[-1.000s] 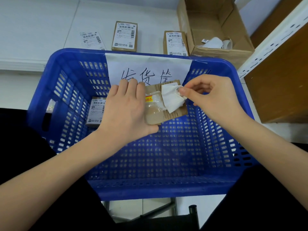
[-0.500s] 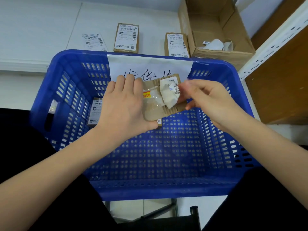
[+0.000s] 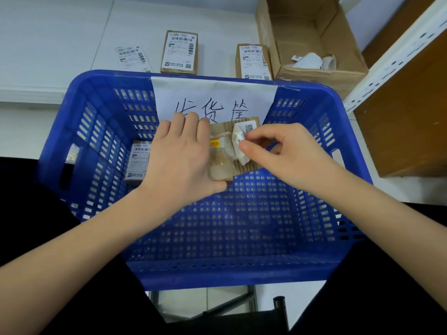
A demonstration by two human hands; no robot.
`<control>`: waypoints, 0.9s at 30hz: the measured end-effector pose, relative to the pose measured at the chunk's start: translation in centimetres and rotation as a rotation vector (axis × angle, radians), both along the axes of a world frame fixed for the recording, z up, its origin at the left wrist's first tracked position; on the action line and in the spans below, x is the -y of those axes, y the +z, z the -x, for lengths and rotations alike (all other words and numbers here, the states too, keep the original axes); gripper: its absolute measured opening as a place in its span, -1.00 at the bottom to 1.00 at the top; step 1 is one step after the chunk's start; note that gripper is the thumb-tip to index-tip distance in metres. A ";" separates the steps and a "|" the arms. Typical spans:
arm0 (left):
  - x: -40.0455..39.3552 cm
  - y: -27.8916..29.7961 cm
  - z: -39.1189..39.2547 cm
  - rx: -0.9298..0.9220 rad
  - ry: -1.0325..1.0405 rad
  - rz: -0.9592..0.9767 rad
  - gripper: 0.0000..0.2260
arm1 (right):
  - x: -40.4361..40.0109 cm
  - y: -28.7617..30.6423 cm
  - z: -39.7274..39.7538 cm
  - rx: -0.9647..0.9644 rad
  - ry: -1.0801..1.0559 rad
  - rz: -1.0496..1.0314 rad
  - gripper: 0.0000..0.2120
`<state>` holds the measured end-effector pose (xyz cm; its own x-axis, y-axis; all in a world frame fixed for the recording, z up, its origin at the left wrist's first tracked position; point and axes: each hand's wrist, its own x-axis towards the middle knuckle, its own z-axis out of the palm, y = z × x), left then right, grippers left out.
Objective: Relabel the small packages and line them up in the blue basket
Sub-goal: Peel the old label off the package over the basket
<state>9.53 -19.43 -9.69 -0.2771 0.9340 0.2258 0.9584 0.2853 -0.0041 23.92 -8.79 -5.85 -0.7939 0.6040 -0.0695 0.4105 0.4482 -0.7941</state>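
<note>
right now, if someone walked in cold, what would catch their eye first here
The big blue basket fills the middle, with a white handwritten sign taped to its far wall. Above it the two hands work on a small package: the left hand holds it while the right hand pinches its crumpled white label. One labelled package already lies inside at the left.

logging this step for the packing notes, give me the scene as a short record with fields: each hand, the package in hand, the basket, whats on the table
left hand: left hand holds the small package over the basket
right hand: right hand pinches the crumpled white label on the package's top
package in hand: brown cardboard, clear tape and a yellow-red sticker on its face
basket: blue basket with a handwritten paper sign on the far wall; one labelled package inside at left
table: two labelled packages, one loose label sheet, open cardboard box holding white scraps
</note>
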 end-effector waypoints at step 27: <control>0.0 -0.1 -0.4 -0.025 -0.022 -0.004 -0.37 | -1.1 -1.5 0.4 -0.007 -0.307 0.053 -0.91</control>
<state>9.92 -19.40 -9.82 -0.2504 0.9389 0.2362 0.9642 0.2639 -0.0273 23.48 -7.67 -7.34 -0.5757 0.8112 -0.1026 0.5148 0.2621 -0.8163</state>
